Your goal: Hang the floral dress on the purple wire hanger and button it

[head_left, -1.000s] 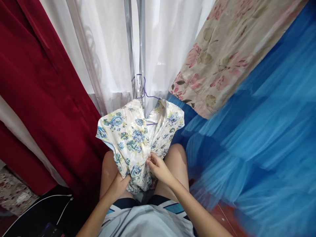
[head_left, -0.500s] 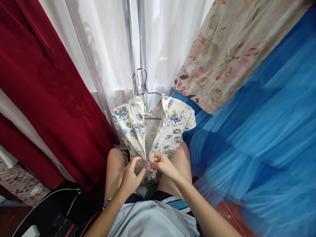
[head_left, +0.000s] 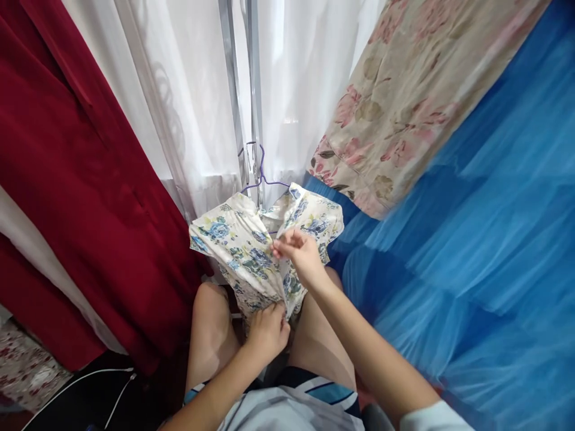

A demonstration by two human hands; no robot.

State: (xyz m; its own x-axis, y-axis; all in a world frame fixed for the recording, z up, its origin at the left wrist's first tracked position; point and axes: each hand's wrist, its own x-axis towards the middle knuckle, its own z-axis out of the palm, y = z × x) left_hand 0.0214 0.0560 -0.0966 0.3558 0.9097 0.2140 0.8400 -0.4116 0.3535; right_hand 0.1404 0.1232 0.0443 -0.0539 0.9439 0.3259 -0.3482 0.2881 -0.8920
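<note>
A white dress [head_left: 238,239] with blue and green flowers hangs in front of me on a purple hanger [head_left: 262,170], its lower part between my knees. My right hand [head_left: 302,251] is closed in a pinch on the zipper pull, high on the dress opening; the fingertips hide the pull itself. Below that point the two edges of the opening lie together, and above it they spread apart. My left hand [head_left: 268,330] is closed on the dress fabric near the lower end of the zipper.
Grey metal poles [head_left: 251,78] stand behind the hanger before a white curtain [head_left: 193,90]. Red cloth [head_left: 90,197] hangs at left. At right hang beige floral fabric [head_left: 372,126] and blue tulle [head_left: 449,251]. A white cable [head_left: 90,372] crosses a black surface at lower left.
My right hand has moved up along the opening, and the edges beneath it have come together. My left hand has shifted lower and gripped the fabric.
</note>
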